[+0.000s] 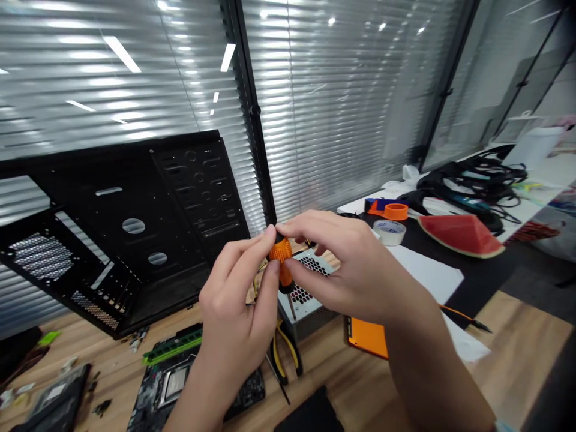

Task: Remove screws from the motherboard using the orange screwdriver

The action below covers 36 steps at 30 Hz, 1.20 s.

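Screwdriver (283, 264): one; left hand (234, 306), right hand (355, 270)

This is an office used as a computer repair bench. Behind the open case (135, 228) hang slatted blinds (351, 108) over glass walls, with ceiling strip lights mirrored in them. In front of the case, a motherboard (180, 384), a memory stick (173, 348) and pliers (285, 354) lie on the wooden desk (324, 372). Right of the case are a power supply (306, 288), a screwdriver (282, 258) held over it, tape rolls (389, 231) and, farther right, a heap of black cables (472, 180).
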Available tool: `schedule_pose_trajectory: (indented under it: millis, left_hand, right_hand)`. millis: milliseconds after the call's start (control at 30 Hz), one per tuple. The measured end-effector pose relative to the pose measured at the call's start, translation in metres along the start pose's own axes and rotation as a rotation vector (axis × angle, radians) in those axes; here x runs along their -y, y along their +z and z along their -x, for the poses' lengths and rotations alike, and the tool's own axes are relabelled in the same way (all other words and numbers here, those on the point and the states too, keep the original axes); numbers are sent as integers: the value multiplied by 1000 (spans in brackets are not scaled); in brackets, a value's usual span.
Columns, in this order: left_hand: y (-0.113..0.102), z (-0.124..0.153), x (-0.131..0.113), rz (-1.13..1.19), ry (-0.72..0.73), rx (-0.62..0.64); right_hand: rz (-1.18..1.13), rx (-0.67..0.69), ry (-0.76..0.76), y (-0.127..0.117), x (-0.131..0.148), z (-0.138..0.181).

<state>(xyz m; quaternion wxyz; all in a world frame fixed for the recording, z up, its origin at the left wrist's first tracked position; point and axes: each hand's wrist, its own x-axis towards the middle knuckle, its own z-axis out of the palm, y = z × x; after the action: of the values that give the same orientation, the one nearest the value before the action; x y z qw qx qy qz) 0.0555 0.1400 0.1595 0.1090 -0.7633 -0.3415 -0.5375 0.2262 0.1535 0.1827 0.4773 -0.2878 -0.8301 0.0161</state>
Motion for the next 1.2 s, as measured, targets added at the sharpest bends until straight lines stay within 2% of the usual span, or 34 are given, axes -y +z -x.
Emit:
schedule_pose_trajectory:
  millis: [1200]
  left_hand:
    - [2, 2, 0, 31, 0, 2]
  right_hand:
    - [10, 11, -2, -2, 0, 1]
